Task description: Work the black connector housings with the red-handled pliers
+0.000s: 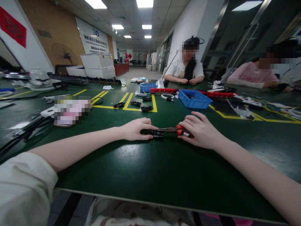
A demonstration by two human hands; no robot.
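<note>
My left hand (139,129) is closed around a small black plastic part (158,134), pinching it between thumb and fingers just above the green table. In my right hand (199,129) are red-handled needle-nose pliers (172,129). Their long jaws point left and reach the top of the black part near my left fingertips. Whether the jaw tips grip anything is too small to tell. Beyond my hands lie several similar black parts (147,108), in and beside a yellow-taped rectangle.
A blue bin (194,99) stands beyond my right hand, with a smaller blue bin (148,87) farther back. Left lies a phone-like pink object (71,114) near dark cables (25,133). Red strips (164,90) cross the table. Two people sit opposite, one in a white shirt (172,71).
</note>
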